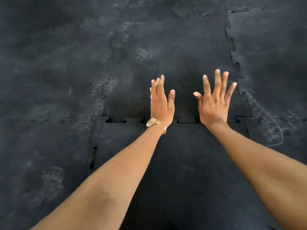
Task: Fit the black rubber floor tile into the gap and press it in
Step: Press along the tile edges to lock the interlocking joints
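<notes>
The black rubber floor tile (172, 52) lies flat in the middle of the floor, its puzzle-shaped edges meeting the neighbouring tiles. Both my hands rest over its near edge. My left hand (162, 102) is flat with fingers straight and close together, a ring on one finger and a gold watch at the wrist. My right hand (214, 100) has its fingers spread wide and wears a ring. Neither holds anything. Small dark gaps show along the near seam (116, 121) and along the right seam (233, 47). My wrists cover part of the near seam.
Black interlocking tiles, smeared with pale dust marks, cover the whole floor around. Another tile (182, 163) lies under my forearms, with a narrow open slit (93, 157) on its left side.
</notes>
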Demonstrator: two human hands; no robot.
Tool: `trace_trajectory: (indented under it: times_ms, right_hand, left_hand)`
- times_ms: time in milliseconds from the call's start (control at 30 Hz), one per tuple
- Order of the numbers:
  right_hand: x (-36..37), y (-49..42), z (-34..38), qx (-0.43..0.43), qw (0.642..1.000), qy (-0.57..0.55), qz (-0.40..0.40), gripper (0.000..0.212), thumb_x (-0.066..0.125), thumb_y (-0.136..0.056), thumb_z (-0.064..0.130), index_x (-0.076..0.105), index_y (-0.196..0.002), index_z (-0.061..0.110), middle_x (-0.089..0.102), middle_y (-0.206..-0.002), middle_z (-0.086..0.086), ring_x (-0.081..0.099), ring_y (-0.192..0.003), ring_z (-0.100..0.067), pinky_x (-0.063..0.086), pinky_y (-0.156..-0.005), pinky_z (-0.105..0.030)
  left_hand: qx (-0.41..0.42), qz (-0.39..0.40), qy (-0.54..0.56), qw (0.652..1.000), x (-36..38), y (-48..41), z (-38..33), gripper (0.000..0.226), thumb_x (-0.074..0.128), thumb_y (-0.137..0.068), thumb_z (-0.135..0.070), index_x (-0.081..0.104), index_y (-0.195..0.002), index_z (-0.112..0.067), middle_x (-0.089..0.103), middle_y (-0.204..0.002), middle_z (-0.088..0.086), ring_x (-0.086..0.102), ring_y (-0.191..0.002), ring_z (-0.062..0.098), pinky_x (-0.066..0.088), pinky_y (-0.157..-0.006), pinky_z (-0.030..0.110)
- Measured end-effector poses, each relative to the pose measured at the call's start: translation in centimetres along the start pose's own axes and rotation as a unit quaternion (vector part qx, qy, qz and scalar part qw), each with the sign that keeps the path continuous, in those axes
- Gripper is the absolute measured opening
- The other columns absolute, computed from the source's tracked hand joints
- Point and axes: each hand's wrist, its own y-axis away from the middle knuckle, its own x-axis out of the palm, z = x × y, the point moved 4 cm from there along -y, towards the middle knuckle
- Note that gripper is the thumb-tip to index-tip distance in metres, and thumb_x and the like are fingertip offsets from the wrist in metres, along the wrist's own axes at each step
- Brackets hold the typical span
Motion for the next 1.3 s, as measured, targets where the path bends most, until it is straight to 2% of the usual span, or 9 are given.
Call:
trace_trajectory:
  times_ms: [167, 233, 433, 633, 767, 900, 1100, 1200, 1300]
  right_hand:
    - [0.1, -0.1, 1.7, -0.174, 0.984, -0.015, 0.026, 0.061, 0.013, -0.101, 0.05, 0.027, -0.15, 0.015, 0.016, -0.16, -0.016, 0.003, -0.148, -0.039, 0.006, -0.118, -0.06]
    - [0.4, -0.2, 1.7, -0.19, 0.98, -0.036, 0.036, 0.064, 0.009, -0.1, 0.051, 0.029, -0.149, 0.014, 0.017, -0.159, -0.016, 0.003, -0.148, -0.037, 0.007, -0.119, -0.055]
    - [0.2, -0.2, 1.3, -0.116, 0.991, -0.063, 0.007, 0.059, 0.022, -0.102, 0.045, 0.033, -0.147, 0.009, 0.025, -0.156, -0.017, 0.007, -0.148, -0.035, 0.009, -0.121, -0.051]
    - [-1.1, -0.5, 9.2, 0.133, 0.975, -0.162, -0.078, 0.06, 0.027, -0.102, 0.043, 0.031, -0.147, 0.003, 0.023, -0.156, -0.019, 0.007, -0.147, -0.039, 0.01, -0.12, -0.053]
    - [2.2, 0.6, 13.7, 0.076, 0.993, -0.078, 0.034, 0.068, 0.011, -0.099, 0.051, 0.02, -0.152, 0.009, 0.015, -0.161, -0.013, 0.0, -0.149, -0.032, 0.001, -0.118, -0.058]
    - [3.1, 0.4, 13.1, 0.095, 0.992, -0.034, 0.07, 0.065, 0.008, -0.099, 0.053, 0.009, -0.154, 0.018, 0.004, -0.163, -0.008, -0.012, -0.148, -0.031, -0.003, -0.113, -0.067]
    - [3.1, 0.3, 13.3, 0.101, 0.99, -0.019, 0.094, 0.069, 0.007, -0.096, 0.057, 0.008, -0.154, 0.02, 0.002, -0.163, -0.007, -0.014, -0.148, -0.033, -0.004, -0.112, -0.069]
    - [3.2, 0.3, 13.3, 0.103, 0.99, -0.023, 0.092, 0.068, 0.009, -0.097, 0.057, 0.008, -0.154, 0.02, 0.003, -0.163, -0.007, -0.013, -0.148, -0.032, -0.004, -0.113, -0.068]
    - [3.1, 0.2, 13.5, 0.095, 0.993, -0.027, 0.071, 0.067, 0.01, -0.098, 0.055, 0.013, -0.153, 0.016, 0.008, -0.162, -0.009, -0.01, -0.149, -0.03, -0.005, -0.113, -0.067]
  left_hand:
    - [0.092, 0.013, -0.204, 0.974, -5.9, -0.7, 4.4, 0.052, 0.032, -0.1, -0.031, 0.03, -0.146, -0.008, 0.028, -0.153, 0.017, 0.012, -0.147, 0.033, 0.005, -0.121, 0.042]
    - [0.092, 0.049, -0.282, 0.954, -5.7, -1.5, 5.9, 0.057, 0.027, -0.1, -0.037, 0.024, -0.149, -0.009, 0.023, -0.156, 0.018, 0.008, -0.148, 0.034, 0.002, -0.121, 0.044]
    - [0.065, 0.076, -0.37, 0.923, -4.4, -1.9, 7.5, 0.064, 0.018, -0.098, -0.047, 0.005, -0.153, -0.017, 0.007, -0.159, 0.02, -0.003, -0.147, 0.036, -0.001, -0.118, 0.057]
    - [0.058, 0.076, -0.338, 0.936, -4.7, -1.8, 7.1, 0.062, 0.018, -0.099, -0.044, 0.003, -0.153, -0.017, 0.007, -0.16, 0.018, -0.005, -0.147, 0.036, 0.001, -0.118, 0.056]
    - [0.052, 0.059, -0.187, 0.979, -5.4, -1.7, 7.7, 0.058, 0.024, -0.101, -0.036, 0.009, -0.153, -0.013, 0.01, -0.159, 0.016, -0.005, -0.148, 0.031, 0.001, -0.121, 0.047]
    - [0.02, 0.049, -0.066, 0.996, -6.9, -1.8, 7.1, 0.058, 0.029, -0.1, -0.036, 0.016, -0.151, -0.011, 0.018, -0.158, 0.014, 0.002, -0.149, 0.028, 0.007, -0.121, 0.044]
    - [0.045, -0.032, -0.248, 0.967, -13.5, -1.8, 9.3, 0.057, 0.028, -0.101, -0.036, 0.018, -0.151, -0.01, 0.016, -0.158, 0.017, 0.003, -0.148, 0.034, 0.001, -0.12, 0.045]
    - [0.022, 0.051, -0.331, 0.942, -12.7, -1.0, 12.3, 0.068, 0.017, -0.097, -0.048, 0.004, -0.152, -0.01, 0.002, -0.159, 0.023, -0.006, -0.147, 0.037, 0.003, -0.119, 0.056]
    - [0.04, 0.104, -0.352, 0.929, -11.2, -0.6, 14.0, 0.074, 0.016, -0.094, -0.057, -0.005, -0.153, -0.016, -0.01, -0.158, 0.022, -0.013, -0.146, 0.035, -0.001, -0.118, 0.058]
